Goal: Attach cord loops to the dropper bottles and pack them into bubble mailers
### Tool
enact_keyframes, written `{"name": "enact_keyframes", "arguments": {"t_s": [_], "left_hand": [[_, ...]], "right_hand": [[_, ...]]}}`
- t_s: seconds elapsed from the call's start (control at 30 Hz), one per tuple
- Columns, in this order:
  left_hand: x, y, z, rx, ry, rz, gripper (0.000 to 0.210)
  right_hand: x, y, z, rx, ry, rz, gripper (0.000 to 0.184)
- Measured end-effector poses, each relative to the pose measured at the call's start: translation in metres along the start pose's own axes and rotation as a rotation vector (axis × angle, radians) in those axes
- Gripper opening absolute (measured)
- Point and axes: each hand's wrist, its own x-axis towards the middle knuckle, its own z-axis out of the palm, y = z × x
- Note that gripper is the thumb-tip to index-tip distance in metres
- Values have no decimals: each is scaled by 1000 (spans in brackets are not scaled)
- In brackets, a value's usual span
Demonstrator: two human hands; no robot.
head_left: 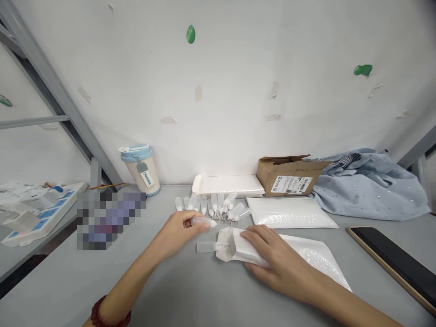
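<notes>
My left hand (176, 230) pinches a bottle (201, 221), my right hand (274, 256) grips an envelope (315, 255); a second bottle (205, 247) lies at its mouth, a carton (289, 178) far right

Bright, even light; soft shadows on tabletop (170, 299); glints on padded mailers (315, 259); wide-angle stretch toward edges; pixelated patch (112, 220) at left.

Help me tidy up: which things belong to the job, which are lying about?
Likely job: held squeeze bottle, open bubble mailer, bottle at its mouth, clustered bottles, other mailers.
Likely lying about: lidded tumbler, smartphone, power strip, blue cloth, cardboard box.
</notes>
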Motion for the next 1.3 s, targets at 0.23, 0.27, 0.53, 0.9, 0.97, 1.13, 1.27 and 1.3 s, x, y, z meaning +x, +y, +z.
{"name": "enact_keyframes", "arguments": {"t_s": [0.23,0.27,0.53,0.9,0.97,1.13,1.27,1.3], "left_hand": [[0,-11,-1,289,300,-179,48],[-2,-10,-1,274,239,-178,45],[-9,-9,6,137,-230,-186,25],[-21,16,39,680,-95,286,25],[-21,14,40,574,-73,347,31],[-22,11,43,213,-85,420,36],[-27,20,51,76,-154,399,32],[-28,23,52,51,-182,388,31]], "right_hand": [[-1,-1,-1,2,-9,6,45],[-1,-1,0,3,-10,4,45],[-1,0,1,0,-21,2,44],[-2,-1,2,-5,9,-19,46],[-2,-1,2,-1,28,-25,46],[-3,-3,3,22,29,-53,47],[-1,-6,3,42,21,-68,44],[0,-6,3,49,20,-69,44]]}}
